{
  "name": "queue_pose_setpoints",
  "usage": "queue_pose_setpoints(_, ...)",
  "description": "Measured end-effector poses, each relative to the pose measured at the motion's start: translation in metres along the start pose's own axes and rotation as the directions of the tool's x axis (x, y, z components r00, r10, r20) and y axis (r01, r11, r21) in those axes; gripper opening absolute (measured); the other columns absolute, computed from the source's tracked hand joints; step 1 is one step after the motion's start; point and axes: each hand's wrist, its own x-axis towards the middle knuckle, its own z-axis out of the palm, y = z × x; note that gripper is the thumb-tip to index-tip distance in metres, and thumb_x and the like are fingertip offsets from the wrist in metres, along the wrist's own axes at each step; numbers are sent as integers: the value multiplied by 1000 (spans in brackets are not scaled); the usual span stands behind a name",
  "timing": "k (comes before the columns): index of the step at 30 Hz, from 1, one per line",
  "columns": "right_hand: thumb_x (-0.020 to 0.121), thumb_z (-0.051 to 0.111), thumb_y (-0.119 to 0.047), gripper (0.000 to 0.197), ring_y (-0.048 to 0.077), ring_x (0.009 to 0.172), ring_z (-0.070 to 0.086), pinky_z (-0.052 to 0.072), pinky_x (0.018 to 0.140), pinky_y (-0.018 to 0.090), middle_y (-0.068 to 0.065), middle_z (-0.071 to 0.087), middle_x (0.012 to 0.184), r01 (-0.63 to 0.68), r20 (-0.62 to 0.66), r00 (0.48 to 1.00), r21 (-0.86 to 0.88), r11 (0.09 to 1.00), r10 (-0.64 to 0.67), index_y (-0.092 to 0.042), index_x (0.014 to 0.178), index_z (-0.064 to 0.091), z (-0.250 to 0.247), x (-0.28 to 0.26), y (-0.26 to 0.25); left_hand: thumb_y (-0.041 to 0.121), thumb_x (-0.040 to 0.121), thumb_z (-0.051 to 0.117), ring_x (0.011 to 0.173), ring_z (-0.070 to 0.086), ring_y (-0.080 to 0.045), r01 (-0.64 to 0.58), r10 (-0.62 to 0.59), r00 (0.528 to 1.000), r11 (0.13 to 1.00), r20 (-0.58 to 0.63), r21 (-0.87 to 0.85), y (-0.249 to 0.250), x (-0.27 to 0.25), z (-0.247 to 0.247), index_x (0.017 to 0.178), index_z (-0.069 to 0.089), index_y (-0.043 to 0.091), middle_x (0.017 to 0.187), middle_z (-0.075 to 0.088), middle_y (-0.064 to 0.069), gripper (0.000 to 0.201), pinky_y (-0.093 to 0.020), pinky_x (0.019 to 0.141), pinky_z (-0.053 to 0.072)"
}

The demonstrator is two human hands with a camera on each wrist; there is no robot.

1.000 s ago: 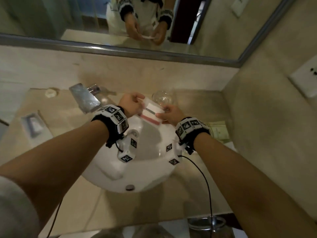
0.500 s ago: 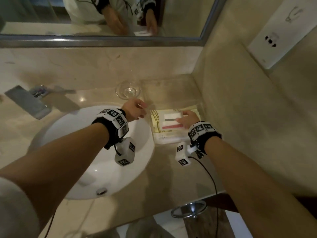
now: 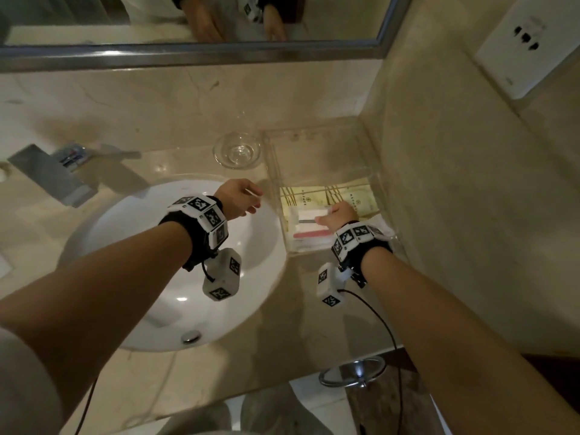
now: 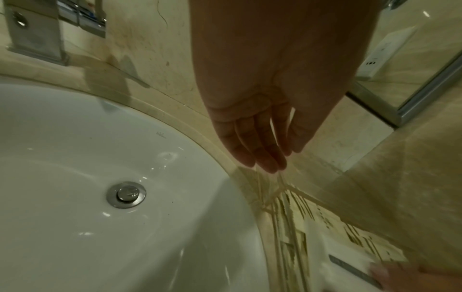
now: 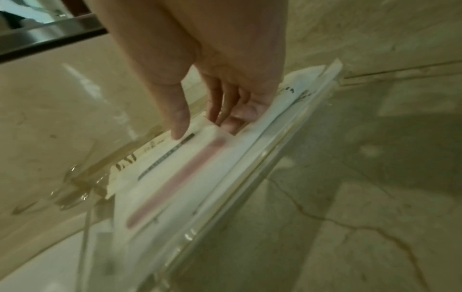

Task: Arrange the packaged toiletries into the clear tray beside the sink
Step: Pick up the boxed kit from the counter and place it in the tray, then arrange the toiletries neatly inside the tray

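Note:
The clear tray (image 3: 270,171) stands on the counter in the corner, right of the sink. Yellow packets (image 3: 309,199) lie flat in it. On top of them lies a white packet with a pink strip (image 3: 309,227). My right hand (image 3: 337,216) is inside the tray and pinches that packet's right end (image 5: 180,177), thumb (image 5: 180,126) on top and the other fingers at its edge. My left hand (image 3: 243,199) hovers over the sink rim just left of the tray, with its fingers (image 4: 260,154) straight and holding nothing.
A white sink basin (image 3: 150,252) fills the middle, with a chrome faucet (image 3: 53,174) at its left. A small glass dish (image 3: 237,150) sits behind the sink, beside the tray. The side wall with an outlet plate (image 3: 527,42) rises right of the tray.
A second ago both hands held the white packet over the sink. The right hand carried it right into the tray; the left let go and stayed by the sink rim.

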Motion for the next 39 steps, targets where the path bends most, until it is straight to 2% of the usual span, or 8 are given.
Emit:
queue_pose_setpoints(5,85,60,-25,32,23,90,61,44,70,28,11,58,95,-43,-188,980,120,992,65,-2,107,55,-1,-6,-10,3,89,48,65,56,-13,-23,22,999,999,-23,-30,-1,-10,-15,96,57,11,73,60,0,13,-22,61,43)
queue_pose_setpoints(9,91,53,-20,18,21,78,54,42,67,26,7,58,85,170,-273,958,288,942,-90,-5,98,60,2,-29,-45,2,89,48,63,55,-12,-41,38,998,997,-49,-70,-4,-25,-37,92,56,11,73,59,0,13,-21,60,42)
queue_pose_setpoints(14,92,55,-25,30,5,46,44,36,46,15,-2,50,56,329,-81,941,429,841,-327,-14,65,57,58,-77,-119,0,90,48,61,53,-12,-20,5,990,994,-141,-104,-35,-52,-96,76,53,17,71,57,-1,22,-18,55,42)
queue_pose_setpoints(20,93,54,-22,39,-1,25,34,26,31,11,-5,46,40,402,286,824,315,860,-489,-15,54,53,167,-137,-185,4,92,46,59,52,-11,48,-97,954,983,-283,-176,-107,-98,-183,69,52,18,70,56,-1,28,-17,51,43)
queue_pose_setpoints(26,88,55,-20,37,14,47,43,33,50,21,1,52,52,491,437,771,57,869,-464,-18,51,51,270,-179,-213,4,91,48,45,58,-2,165,-241,879,963,-411,-212,-201,-148,-254,71,56,15,76,61,-8,24,-16,47,46)
queue_pose_setpoints(32,86,62,-24,14,23,86,57,47,78,32,8,60,95,506,444,780,-34,862,-441,-13,92,57,346,-207,-237,5,90,48,61,56,-14,280,-405,797,905,-448,-319,-283,-181,-287,104,63,-1,82,63,-11,21,-23,58,45)
queue_pose_setpoints(35,91,58,-23,35,26,103,56,40,78,26,10,57,113,532,448,778,-98,841,-440,-4,119,50,370,-218,-245,5,91,47,63,56,-15,282,-435,788,884,-436,-373,-308,-189,-295,102,63,1,77,62,-8,20,-24,61,45)
queue_pose_setpoints(39,92,55,-25,44,29,115,54,38,79,27,11,52,130,562,439,787,-216,799,-434,-5,130,45,402,-224,-252,5,89,46,60,58,-10,263,-455,774,864,-440,-430,-329,-195,-302,78,60,12,71,60,-1,20,-23,62,47)
